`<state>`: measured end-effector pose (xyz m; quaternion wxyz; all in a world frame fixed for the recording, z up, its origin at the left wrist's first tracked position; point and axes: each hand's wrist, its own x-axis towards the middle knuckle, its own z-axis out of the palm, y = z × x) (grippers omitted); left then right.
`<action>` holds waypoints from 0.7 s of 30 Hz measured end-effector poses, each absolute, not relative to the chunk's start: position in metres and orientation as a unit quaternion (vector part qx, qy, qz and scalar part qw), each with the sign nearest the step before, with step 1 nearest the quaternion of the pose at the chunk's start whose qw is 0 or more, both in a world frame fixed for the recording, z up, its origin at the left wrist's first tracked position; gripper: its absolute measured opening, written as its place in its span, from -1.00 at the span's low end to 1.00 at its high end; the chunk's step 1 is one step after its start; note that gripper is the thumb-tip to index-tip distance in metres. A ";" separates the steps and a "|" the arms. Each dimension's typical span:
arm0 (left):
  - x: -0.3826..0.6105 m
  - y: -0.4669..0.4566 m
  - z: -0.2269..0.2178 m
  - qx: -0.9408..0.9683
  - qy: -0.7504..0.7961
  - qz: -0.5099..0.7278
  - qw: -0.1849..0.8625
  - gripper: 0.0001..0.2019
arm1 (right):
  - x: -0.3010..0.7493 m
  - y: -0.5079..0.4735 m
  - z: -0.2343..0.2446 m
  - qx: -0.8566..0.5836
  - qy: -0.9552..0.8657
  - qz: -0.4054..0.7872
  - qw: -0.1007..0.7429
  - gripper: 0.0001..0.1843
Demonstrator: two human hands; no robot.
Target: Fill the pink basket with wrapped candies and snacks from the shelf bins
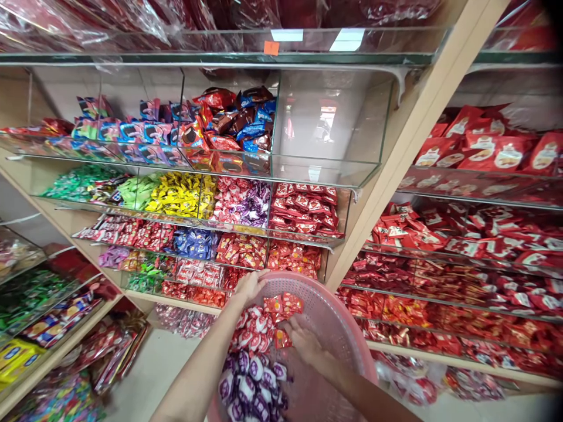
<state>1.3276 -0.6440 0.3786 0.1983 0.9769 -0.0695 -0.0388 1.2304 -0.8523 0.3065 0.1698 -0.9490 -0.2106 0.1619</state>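
A pink perforated plastic basket sits low in the middle, partly filled with wrapped sweets. My left hand grips the basket's far rim, fingers curled over the edge. My right hand is inside the basket, fingers spread on the mesh beside a small red sweet packet. Red-and-white sweets and red packets lie near the rim; purple-and-white sweets are heaped nearer to me.
Glass-fronted shelves of wrapped sweets rise in front: red packets, yellow ones, blue packs. One glass bin at the upper middle holds nothing. A wooden upright divides it from shelves of red packets to the right.
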 end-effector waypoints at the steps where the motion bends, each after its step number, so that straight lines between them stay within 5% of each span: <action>1: 1.328 -0.644 0.378 0.977 -0.069 -0.038 0.200 -0.56 | 1.231 -0.849 0.305 -0.950 -0.219 0.158 0.154 -0.37; 17: 1.327 -0.644 0.379 0.973 -0.062 -0.046 0.217 -0.57 | 1.235 -0.876 0.311 -0.976 -0.159 0.142 0.048 -0.40; 21: 1.327 -0.643 0.378 0.973 -0.059 -0.045 0.221 -0.57 | 1.236 -0.879 0.314 -0.979 -0.145 0.142 0.032 -0.54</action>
